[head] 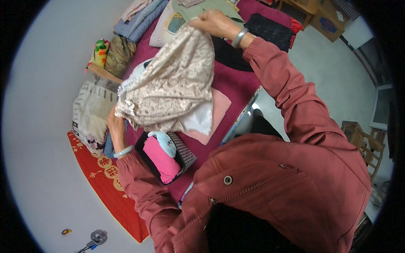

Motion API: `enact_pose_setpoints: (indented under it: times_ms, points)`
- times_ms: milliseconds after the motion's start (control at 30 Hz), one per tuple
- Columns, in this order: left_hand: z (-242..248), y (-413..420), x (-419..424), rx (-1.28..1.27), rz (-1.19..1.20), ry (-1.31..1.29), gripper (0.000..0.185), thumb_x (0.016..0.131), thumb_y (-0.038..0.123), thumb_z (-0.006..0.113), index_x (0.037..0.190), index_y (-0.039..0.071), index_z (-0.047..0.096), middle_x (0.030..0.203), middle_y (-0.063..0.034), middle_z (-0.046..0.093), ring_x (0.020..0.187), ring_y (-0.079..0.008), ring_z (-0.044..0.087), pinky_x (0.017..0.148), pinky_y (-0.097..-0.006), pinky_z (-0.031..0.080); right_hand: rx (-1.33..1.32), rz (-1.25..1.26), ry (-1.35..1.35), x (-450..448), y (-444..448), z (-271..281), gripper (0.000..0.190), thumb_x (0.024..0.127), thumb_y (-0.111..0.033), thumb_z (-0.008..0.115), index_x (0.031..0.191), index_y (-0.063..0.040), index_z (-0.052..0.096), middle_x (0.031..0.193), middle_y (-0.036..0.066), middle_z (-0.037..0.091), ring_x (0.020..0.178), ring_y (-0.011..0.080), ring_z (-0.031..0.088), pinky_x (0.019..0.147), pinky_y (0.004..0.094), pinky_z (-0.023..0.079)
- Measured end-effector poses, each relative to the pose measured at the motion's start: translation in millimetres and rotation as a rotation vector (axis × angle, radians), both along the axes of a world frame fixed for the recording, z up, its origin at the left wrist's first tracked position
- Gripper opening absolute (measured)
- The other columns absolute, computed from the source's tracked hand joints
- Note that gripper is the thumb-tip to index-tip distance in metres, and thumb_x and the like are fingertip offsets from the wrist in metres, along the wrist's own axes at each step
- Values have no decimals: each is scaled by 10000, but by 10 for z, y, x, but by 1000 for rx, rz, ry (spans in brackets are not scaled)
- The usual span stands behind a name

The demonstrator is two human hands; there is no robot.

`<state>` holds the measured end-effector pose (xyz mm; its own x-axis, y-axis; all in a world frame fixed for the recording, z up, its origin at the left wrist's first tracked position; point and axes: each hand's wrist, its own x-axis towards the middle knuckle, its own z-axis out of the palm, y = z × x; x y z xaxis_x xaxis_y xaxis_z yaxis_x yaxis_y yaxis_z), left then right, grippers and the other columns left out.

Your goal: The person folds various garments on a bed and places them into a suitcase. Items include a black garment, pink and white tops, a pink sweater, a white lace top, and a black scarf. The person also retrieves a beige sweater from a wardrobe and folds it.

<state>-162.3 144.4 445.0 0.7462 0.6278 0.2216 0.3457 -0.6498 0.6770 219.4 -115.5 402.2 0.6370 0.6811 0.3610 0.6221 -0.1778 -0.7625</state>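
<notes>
A cream patterned cloth garment (177, 79) hangs stretched between my two hands above the bed. My right hand (210, 23), with a silver bracelet at the wrist, pinches its far upper edge. At its near left edge, by a small ruffled trim, my left hand (116, 125) grips the fabric; a pale bangle is on that wrist. A white lining shows at the garment's lower right. Partly covered under it lies a pink cloth (218, 109). Close to my left forearm stands a fabric storage box (188, 151) holding a rolled bright pink cloth (160, 158) and a light blue plush item (164, 144).
A magenta sheet (235, 83) covers the bed. Folded blue quilts (140, 25), a bundled brown cloth (120, 55) and a pale patterned bedding bundle (93, 107) line the wall side. Black folded clothing (269, 30) lies at the far right. A wooden chair (367, 145) stands on the floor.
</notes>
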Motion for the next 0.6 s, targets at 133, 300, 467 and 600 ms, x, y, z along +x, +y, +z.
enact_pose_setpoints:
  times_ms: [133,300,467,600]
  points:
    - [127,59,296,85,163,39,330,995,229,523,1191,-14,631,850,-34,659,706,-72,545,591,-232,452,383,176,483,-28,-60,111,242,786,-56,562,984,-40,700,787,138,683,756,354,665,725,399,531]
    - [-82,-215,252,356,74,-221,348,962,146,549,1266,-17,600,1120,-133,686,993,-187,645,842,-315,518,324,122,235,-56,-570,-332,403,892,-369,664,1027,6,720,926,29,700,863,91,591,796,263,463]
    - [-1309,-802,-184,-20,-58,-67,346,894,-27,562,1232,14,628,1205,-133,647,1136,-238,598,994,-329,440,58,166,809,-461,-1266,-1716,311,883,-271,700,1077,-28,716,992,19,709,897,77,593,861,260,468]
    - [-2748,-1165,-479,-338,-3,144,445,869,-101,467,1258,50,622,1189,-131,654,1061,-214,617,946,-288,450,-238,-47,1245,-870,-1523,-3180,178,795,-134,731,953,-54,746,862,7,713,770,96,613,755,247,489]
